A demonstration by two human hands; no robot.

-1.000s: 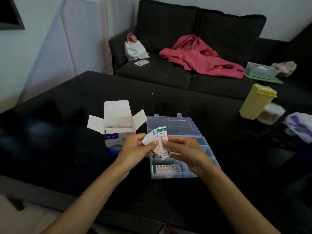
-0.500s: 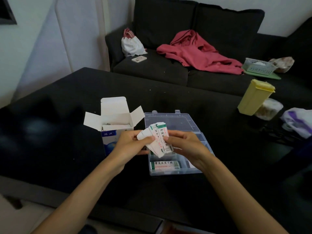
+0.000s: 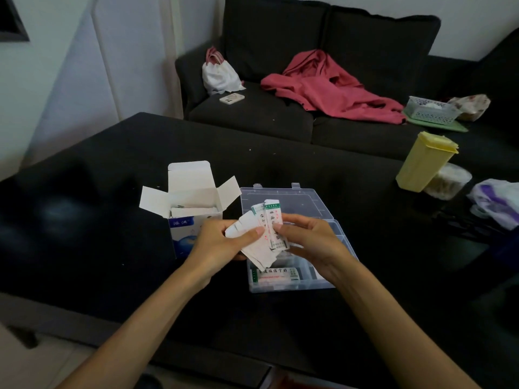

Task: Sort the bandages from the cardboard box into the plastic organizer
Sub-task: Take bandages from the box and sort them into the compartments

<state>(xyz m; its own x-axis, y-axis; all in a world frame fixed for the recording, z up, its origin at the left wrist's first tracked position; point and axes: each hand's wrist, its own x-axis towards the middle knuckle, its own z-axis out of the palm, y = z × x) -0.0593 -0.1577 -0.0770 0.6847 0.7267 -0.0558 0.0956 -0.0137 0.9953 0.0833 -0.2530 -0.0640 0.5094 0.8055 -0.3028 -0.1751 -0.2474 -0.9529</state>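
Several bandages [image 3: 262, 237] sit fanned between the two hands, held above the near-left part of the plastic organizer [image 3: 323, 203].

Left to right: cardboard box [image 3: 191, 203], flaps up, stands on the black table [image 3: 84, 220] just left of the organizer; white packets show inside it, so more remains to sort. Left hand [image 3: 219, 244] grips the fan, thumb pressed across the front of the wrappers, fingers curled behind. Compared with a second ago the fan is wider spread and tilted more to the left, lower ends splayed out below the thumb. Right hand [image 3: 309, 242] pinches the right-most wrapper, the one with the green top band, thumb and forefinger closed on its edge; the others are curled under.

Judgement: the person is peeling one bandage off the bundle, with placing it in a compartment the likely next step. One wrapped packet [image 3: 276, 276] already lies in the front-left compartment. Organizer lid lies open flat behind. Early in the task.
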